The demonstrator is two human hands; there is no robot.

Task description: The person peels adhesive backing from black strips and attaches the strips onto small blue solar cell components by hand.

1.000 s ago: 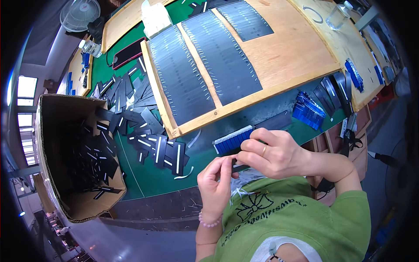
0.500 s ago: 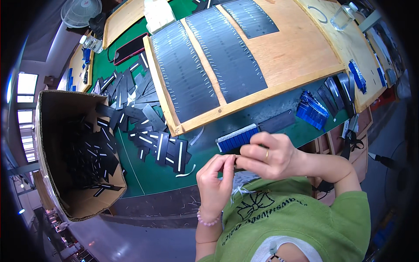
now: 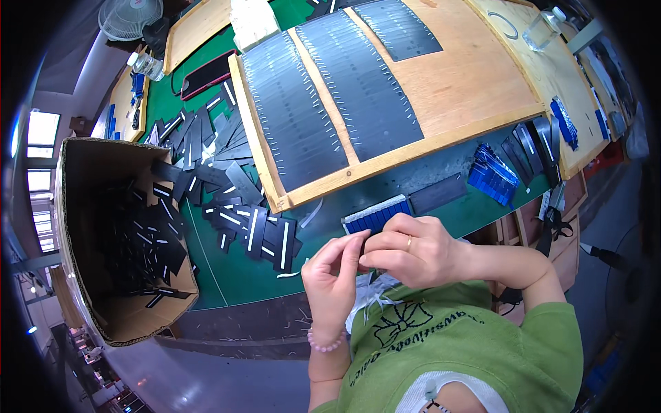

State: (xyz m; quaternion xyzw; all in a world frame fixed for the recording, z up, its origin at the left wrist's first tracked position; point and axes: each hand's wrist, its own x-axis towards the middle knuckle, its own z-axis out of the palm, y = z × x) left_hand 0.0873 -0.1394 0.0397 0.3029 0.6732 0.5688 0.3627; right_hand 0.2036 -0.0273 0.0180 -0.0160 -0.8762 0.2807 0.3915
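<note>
A: How do our left hand (image 3: 330, 282) and right hand (image 3: 416, 251) stand?

B: Both are pinched, thumb toward fingers, and their tips meet or nearly meet above our shirt (image 3: 468, 337). We cannot tell what they grip, if anything; the fingers cover that spot.

A: Which thing is nearest that we can name?

B: The blue row (image 3: 365, 221). It lies on the counter (image 3: 241, 286) just beyond our right hand, whose fingers hide part of it. The dark plate (image 3: 438, 193) lies beside it, near the tray (image 3: 406, 159).

A: How do we do this fingertip work well?

B: We'd judge it wants a calm left hand as anchor, with small, slow moves from the right. A light pinch seems best; anything thin could bend or slip away. We might also tilt our wrists so our fingers don't mask the contact point.

A: Anything to mind around us?

B: The white scrap (image 3: 289, 274) is just left of our left hand, and the bracelet (image 3: 326, 340) could catch. The black strips (image 3: 260, 237) lie loose toward the box (image 3: 138, 320), so we'd best hold our wrists clear.
</note>
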